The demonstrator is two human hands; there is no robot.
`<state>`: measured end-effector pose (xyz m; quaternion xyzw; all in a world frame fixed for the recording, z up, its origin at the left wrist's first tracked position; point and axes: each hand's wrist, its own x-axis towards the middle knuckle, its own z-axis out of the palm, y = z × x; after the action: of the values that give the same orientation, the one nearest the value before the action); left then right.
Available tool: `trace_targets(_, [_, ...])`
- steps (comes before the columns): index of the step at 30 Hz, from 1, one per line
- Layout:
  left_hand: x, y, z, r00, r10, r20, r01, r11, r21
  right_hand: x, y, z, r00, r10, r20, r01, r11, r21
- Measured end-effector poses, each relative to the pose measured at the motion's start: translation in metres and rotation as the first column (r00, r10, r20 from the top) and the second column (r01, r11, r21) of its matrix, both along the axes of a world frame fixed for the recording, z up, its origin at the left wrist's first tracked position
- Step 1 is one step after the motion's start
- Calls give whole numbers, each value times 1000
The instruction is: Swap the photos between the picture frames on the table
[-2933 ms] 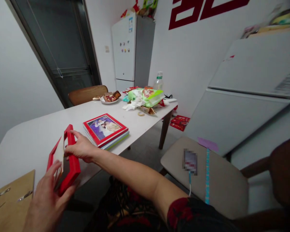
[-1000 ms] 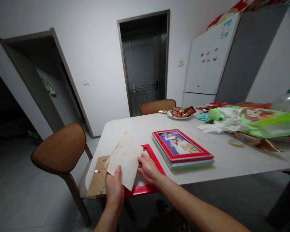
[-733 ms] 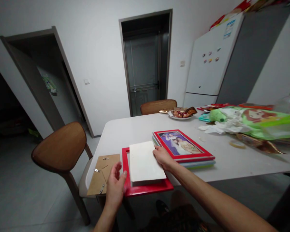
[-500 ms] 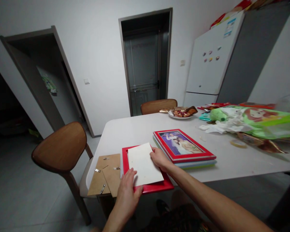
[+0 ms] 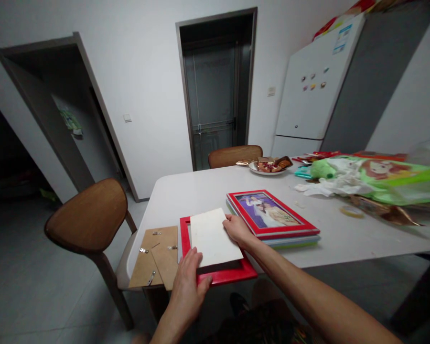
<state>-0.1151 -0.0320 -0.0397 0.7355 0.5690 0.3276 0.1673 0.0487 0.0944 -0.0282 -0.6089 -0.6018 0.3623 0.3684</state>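
A red picture frame (image 5: 226, 276) lies near the table's front edge, with a blank off-white card (image 5: 213, 239) over its opening. The card is tilted, and a dark gap shows between its lower edge and the frame. My right hand (image 5: 236, 230) is closed on the card's right edge, thumb on top; the fingers underneath are hidden. At the frame's lower left corner, my left hand (image 5: 189, 274) grips the red border, its thumb on the front side and fingertips by the card. Left of it lies a brown backing board (image 5: 152, 253) with metal clips and a stand leg.
A stack of framed pictures (image 5: 268, 212) sits just right of my right hand. Further right are a green plastic bag (image 5: 404, 184), crumpled tissue (image 5: 338, 179) and a roll of tape (image 5: 351, 212). A food plate (image 5: 265, 172) stands at the back. A chair (image 5: 89, 215) is at left.
The card's lower edge has risen and shifted away from me, uncovering more of the frame's opening. Both hands keep their holds. The view has shifted slightly.
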Motion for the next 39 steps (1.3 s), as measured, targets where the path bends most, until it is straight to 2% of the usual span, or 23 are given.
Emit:
trace_targets(5, [-1, 0, -1, 999, -6, -45, 6, 1000, -2, -1, -2, 4, 987, 30, 160, -33, 999, 17])
trace_targets(11, [-1, -3, 3, 990, -42, -135, 41, 999, -8, -8, -11, 11, 912, -5, 410, -32, 996, 84])
trace_targets(14, [0, -3, 6, 988, -46, -149, 44, 999, -18, -10, -17, 7, 865, -54, 500, -16, 991, 135])
trace_targets(18, [0, -3, 7, 988, -47, -149, 43, 999, -28, -13, -22, -5, 741, -125, 660, -48, 970, 238])
trace_targets(21, [-1, -3, 6, 987, -53, -149, 50, 998, -26, -14, -21, -8, 705, -115, 699, -56, 975, 216])
trace_targets(24, [-2, -3, 4, 987, -48, -155, 45, 999, -25, -13, -18, -7, 719, -95, 689, -50, 981, 187])
trace_targets(28, [-2, -3, 3, 988, -50, -145, 48, 999, -14, -6, -18, -7, 814, -18, 581, -78, 987, 139])
trace_targets(32, [-1, -5, 6, 992, -67, -110, 67, 998, -6, -1, -21, -9, 865, -8, 502, -75, 986, 145])
trace_targets(39, [-1, -11, 6, 994, -97, -56, 96, 995, -28, 4, -21, -4, 970, 16, 243, -58, 984, 166])
